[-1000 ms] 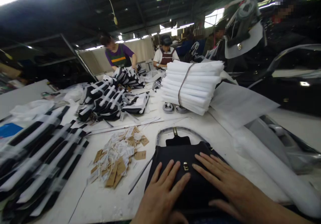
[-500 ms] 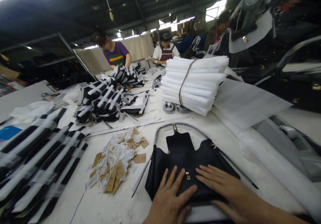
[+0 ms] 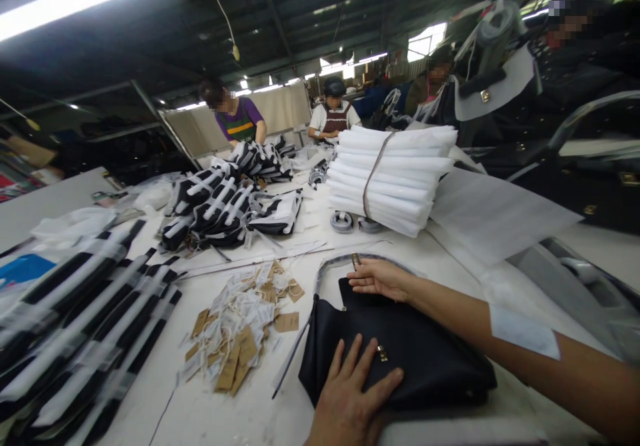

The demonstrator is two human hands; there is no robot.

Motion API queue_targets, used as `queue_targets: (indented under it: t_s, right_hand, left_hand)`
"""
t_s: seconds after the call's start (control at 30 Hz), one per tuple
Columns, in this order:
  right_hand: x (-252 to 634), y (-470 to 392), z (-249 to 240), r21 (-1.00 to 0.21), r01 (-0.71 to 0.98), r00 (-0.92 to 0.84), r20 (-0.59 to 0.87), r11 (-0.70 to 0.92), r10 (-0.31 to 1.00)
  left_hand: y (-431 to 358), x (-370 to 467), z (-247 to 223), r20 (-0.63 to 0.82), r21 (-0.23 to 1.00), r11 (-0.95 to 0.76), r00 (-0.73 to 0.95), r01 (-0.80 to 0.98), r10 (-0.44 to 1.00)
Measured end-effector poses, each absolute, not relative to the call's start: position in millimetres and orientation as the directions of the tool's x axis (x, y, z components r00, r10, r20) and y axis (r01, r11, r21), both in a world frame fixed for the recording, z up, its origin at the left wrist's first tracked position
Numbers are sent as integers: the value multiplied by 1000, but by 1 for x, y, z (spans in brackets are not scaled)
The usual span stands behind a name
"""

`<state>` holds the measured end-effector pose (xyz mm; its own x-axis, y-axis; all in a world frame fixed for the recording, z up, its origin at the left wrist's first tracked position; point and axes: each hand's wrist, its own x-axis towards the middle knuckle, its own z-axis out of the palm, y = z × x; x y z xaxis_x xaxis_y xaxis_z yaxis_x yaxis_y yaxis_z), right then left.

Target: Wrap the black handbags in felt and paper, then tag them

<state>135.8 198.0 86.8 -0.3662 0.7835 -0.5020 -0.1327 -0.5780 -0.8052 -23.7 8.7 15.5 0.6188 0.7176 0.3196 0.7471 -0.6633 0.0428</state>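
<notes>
A black handbag [image 3: 425, 346] lies on the table in front of me, its handle [image 3: 323, 274] wrapped in clear film and arching away from me. My left hand [image 3: 353, 386] rests flat on the bag's front with fingers spread, just left of the gold lock [image 3: 382, 353]. At the far side of the bag, my right hand [image 3: 383, 281] holds the end of the raised flap [image 3: 350, 294], close to its gold clasp [image 3: 355, 259]. Part of the flap is hidden behind those fingers.
Left of the bag lies a heap of brown and white tags [image 3: 240, 339]. Strapped black pieces [image 3: 95, 319] and more wrapped bags [image 3: 215, 206] lie farther left. A tied stack of white sheets [image 3: 395, 173] stands behind. Co-workers [image 3: 240, 123] work across the table.
My right hand has left the bag's front and reached forward to take hold of the flap's end. My left hand stays on the front. The view has shifted slightly.
</notes>
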Motion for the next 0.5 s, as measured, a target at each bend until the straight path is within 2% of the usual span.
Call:
queue_targets:
  t_s: [0.13, 0.23, 0.33, 0.5]
  right_hand:
    - [147, 162, 93, -826, -213, -369, -428, -523, 825]
    - [159, 123, 97, -848, -247, -437, -334, -468, 835]
    - [168, 93, 94, -880, -213, -484, -283, -425, 828]
    - [174, 78, 81, -894, -207, -468, -266, -397, 843]
  left_hand:
    - [9, -26, 11, 331, 66, -663, 610, 746, 720]
    - [9, -26, 13, 314, 104, -657, 602, 746, 734]
    - [6, -24, 20, 267, 167, -636, 587, 753, 764]
    - [3, -23, 35, 217, 303, -601, 560, 740, 799]
